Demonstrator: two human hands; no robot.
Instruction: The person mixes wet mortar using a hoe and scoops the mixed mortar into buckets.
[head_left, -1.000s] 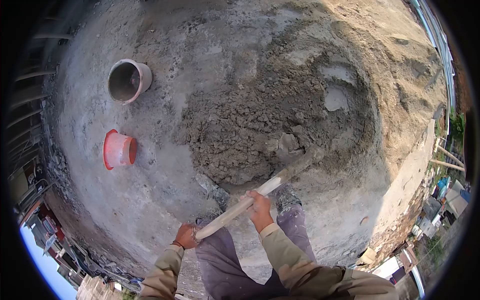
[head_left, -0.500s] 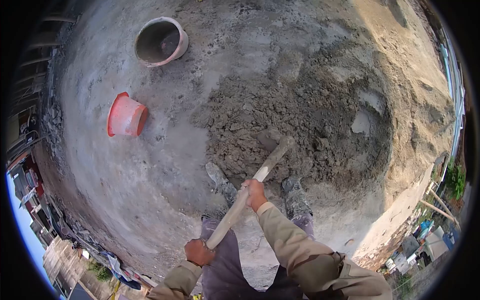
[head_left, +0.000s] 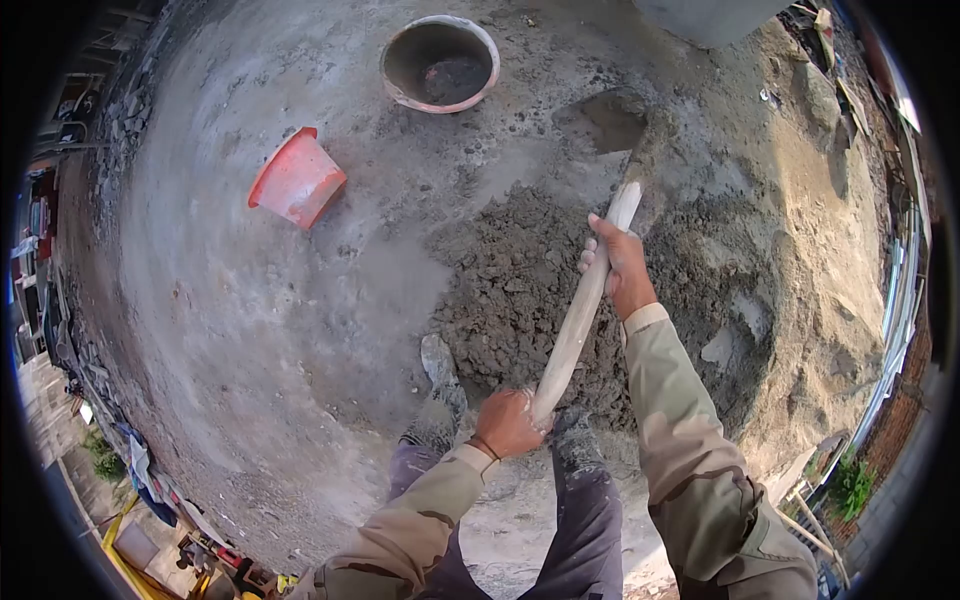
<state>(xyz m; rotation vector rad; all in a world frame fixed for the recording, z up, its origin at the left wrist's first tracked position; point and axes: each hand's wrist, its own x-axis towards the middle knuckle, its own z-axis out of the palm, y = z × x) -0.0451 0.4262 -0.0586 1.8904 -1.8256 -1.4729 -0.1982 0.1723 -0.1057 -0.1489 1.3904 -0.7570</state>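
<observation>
Both of my hands grip a hoe [head_left: 577, 330] by its pale wooden handle. My left hand [head_left: 510, 424] is closed round the handle's near end, just in front of my legs. Farther up, my right hand [head_left: 625, 262] wraps the handle close to its mud-coated far part. The hoe's dark, wet-looking blade [head_left: 612, 122] is out beyond the pile of grey mortar [head_left: 510, 290], above the ground or at it; I cannot tell which. My muddy boots stand at the pile's near edge.
A round tub [head_left: 440, 65] with grey residue inside stands at the far side. A red bucket [head_left: 303, 180] lies tipped on its side to the left. Sand [head_left: 820, 270] is heaped along the right. A pale rounded container [head_left: 710, 15] shows at the top edge.
The hoe has swung forward and right, its blade going from the near mortar to beyond the pile. Both hands moved forward and right with the handle. The view has shifted too.
</observation>
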